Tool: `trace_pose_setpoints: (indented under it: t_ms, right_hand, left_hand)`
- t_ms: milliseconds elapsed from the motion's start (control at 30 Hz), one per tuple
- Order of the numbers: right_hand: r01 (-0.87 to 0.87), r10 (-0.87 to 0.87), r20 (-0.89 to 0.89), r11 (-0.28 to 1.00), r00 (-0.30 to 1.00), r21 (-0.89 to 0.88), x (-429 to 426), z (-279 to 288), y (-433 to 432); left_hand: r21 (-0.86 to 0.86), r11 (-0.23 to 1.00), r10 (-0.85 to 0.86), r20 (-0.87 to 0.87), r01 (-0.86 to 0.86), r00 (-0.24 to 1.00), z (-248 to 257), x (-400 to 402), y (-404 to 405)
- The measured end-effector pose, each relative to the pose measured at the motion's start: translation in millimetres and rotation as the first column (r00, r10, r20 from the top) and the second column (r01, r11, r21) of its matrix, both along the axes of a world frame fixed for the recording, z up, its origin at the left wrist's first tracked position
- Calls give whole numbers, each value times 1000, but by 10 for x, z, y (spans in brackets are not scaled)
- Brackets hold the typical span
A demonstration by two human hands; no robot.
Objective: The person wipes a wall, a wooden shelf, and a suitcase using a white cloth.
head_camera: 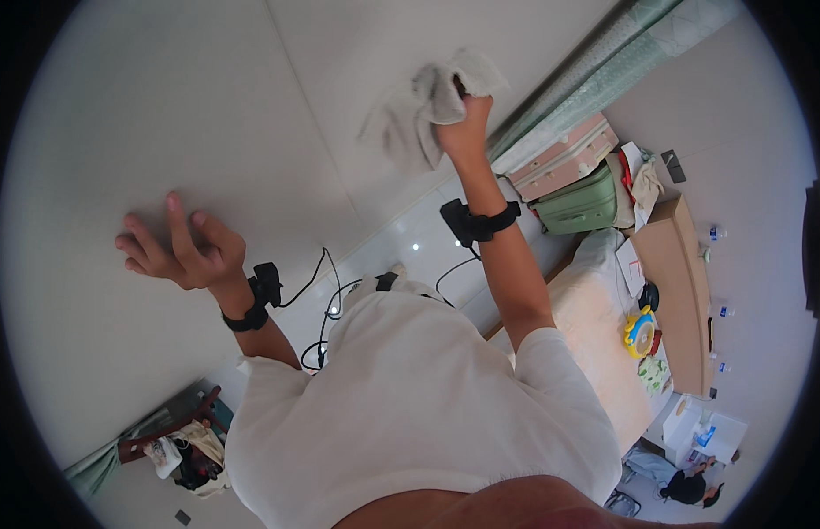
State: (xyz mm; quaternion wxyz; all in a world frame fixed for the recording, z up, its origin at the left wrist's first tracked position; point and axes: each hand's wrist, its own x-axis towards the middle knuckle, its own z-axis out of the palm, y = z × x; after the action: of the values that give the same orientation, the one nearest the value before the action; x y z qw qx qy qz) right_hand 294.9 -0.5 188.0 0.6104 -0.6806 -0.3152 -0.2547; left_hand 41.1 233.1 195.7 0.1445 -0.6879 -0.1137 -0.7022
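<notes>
My right hand [464,125] grips a crumpled light grey cloth [436,99], blurred at its loose edges, against a pale wall panel [218,99]. My left hand [188,248] holds nothing; its fingers are spread and bent close to the same pale surface. Whether those fingertips touch it, I cannot tell. Each wrist wears a black strap with a small box, and a dark cable [324,317] hangs from the left one. A thin seam [310,109] runs down the panel between my hands.
Green curtains [581,86] hang at the right, beside a pink suitcase [562,159] and a green suitcase [578,202]. Behind me to the right is a bed [595,344] with a wooden headboard [671,297]. A person [687,486] sits farther back. Bags [198,456] lie on a chair at lower left.
</notes>
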Motion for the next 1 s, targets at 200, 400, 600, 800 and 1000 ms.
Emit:
trace_pose_setpoints:
  t_ms: [200, 400, 600, 800, 1000]
  right_hand:
    - [-207, 271, 318, 953, 909, -222, -881, 629, 482]
    - [-46, -19, 499, 992, 866, 117, -646, 1055, 697]
    - [358, -365, 691, 919, 624, 162, 631, 1709, 11]
    - [371, -373, 242, 927, 896, 56, 713, 851, -130]
    - [208, -105, 513, 967, 852, -146, 42, 484, 369]
  left_hand:
    - [-2, 1000, -18, -27, 18, 999, 12, 14, -44]
    - [-63, 996, -62, -7, 61, 998, 10, 8, -57]
    - [5, 1000, 1, -9, -1, 1000, -11, 65, -35]
    - [-7, 1000, -5, -4, 5, 1000, -31, 65, -41]
    - [-28, 996, 86, 0, -86, 996, -63, 51, -29]
